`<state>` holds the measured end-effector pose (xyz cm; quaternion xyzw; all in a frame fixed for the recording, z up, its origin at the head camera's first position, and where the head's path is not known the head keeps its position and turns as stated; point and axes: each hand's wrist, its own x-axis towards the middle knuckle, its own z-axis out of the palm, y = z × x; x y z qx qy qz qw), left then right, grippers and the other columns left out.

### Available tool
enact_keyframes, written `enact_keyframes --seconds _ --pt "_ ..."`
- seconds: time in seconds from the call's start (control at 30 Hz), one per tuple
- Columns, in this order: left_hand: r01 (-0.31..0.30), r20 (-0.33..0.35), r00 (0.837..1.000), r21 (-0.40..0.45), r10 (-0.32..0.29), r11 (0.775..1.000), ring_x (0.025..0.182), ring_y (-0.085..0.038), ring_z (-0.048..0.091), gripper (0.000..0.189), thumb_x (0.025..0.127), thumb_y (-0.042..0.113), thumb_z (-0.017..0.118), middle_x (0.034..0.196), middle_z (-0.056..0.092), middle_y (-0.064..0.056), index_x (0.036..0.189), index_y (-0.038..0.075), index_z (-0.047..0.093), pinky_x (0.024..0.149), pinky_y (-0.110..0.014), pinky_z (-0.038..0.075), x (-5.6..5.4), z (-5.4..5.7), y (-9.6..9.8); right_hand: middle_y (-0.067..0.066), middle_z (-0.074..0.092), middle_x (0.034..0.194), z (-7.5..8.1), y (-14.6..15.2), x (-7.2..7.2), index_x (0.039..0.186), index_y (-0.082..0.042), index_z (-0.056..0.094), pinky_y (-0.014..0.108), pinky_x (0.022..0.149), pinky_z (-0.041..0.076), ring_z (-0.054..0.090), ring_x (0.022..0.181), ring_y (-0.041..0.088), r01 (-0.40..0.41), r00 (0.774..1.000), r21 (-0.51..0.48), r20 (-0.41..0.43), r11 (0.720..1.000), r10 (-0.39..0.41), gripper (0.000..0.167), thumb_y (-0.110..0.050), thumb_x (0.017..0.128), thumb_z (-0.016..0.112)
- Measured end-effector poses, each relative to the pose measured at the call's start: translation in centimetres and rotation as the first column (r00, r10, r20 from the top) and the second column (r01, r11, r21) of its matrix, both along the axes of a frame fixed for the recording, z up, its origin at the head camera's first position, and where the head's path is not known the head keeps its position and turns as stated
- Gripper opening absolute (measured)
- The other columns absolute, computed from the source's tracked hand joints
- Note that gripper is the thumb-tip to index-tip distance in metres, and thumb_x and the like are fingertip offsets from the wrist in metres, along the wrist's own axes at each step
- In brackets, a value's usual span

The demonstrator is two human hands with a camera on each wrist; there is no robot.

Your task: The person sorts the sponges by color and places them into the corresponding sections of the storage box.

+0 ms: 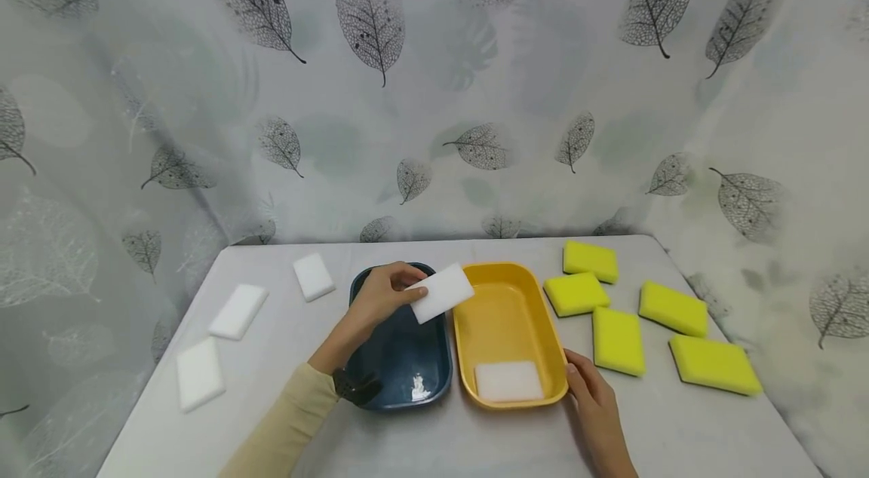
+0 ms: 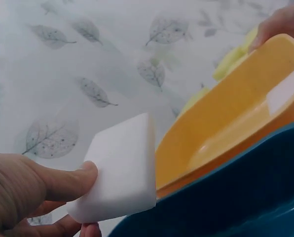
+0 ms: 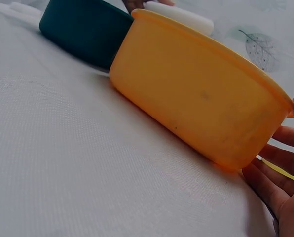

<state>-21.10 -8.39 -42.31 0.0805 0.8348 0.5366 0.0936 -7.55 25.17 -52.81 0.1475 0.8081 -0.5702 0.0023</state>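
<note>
My left hand (image 1: 385,297) pinches a white sponge (image 1: 443,293) between thumb and fingers, above where the two tubs meet. The left wrist view shows the thumb flat on this white block (image 2: 120,170). Below that hand stands a dark blue tub (image 1: 407,357) with nothing visible inside except a shine. Beside it is a yellow tub (image 1: 498,312), where another white sponge (image 1: 508,381) lies at the near end. My right hand (image 1: 597,406) touches the yellow tub's right side near its front corner. In the right wrist view its fingers (image 3: 285,158) rest fairly straight against the wall.
Several white sponges, one of them at the near left (image 1: 200,374), lie on the table left of the blue tub. To the right are several yellow sponges (image 1: 618,341) with dark undersides. A leaf-patterned curtain (image 1: 434,86) hangs behind the white-covered table (image 1: 271,365).
</note>
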Motion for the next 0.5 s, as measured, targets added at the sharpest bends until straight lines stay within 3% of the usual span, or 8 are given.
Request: enact_keyframes --seconds 0.27,0.5 --pt "0.112 -0.001 0.994 -0.018 -0.112 0.994 0.092 -0.017 0.069 0.022 0.094 0.017 0.078 0.113 0.075 -0.01 0.115 0.009 0.076 0.084 -0.035 0.06 -0.9 -0.3 2.0 0.015 0.056 0.151 -0.2 0.3 0.1 0.15 -0.009 0.051 0.011 0.088 0.052 0.057 0.106 -0.014 0.006 1.0 0.01 -0.001 1.0 -0.006 0.06 -0.053 0.11 0.04" --pt "0.187 -0.01 0.982 -0.049 -0.188 0.981 0.092 -0.016 0.07 0.022 0.094 0.017 0.078 0.111 0.076 -0.009 0.115 0.01 0.079 0.085 -0.035 0.061 -1.9 0.3 3.4 0.016 0.059 0.149 -0.2 0.2 0.1 0.148 -0.008 0.054 0.014 0.088 0.054 0.059 0.107 -0.012 0.003 0.998 -0.011 -0.058 1.0 -0.004 0.056 -0.049 0.111 0.042"
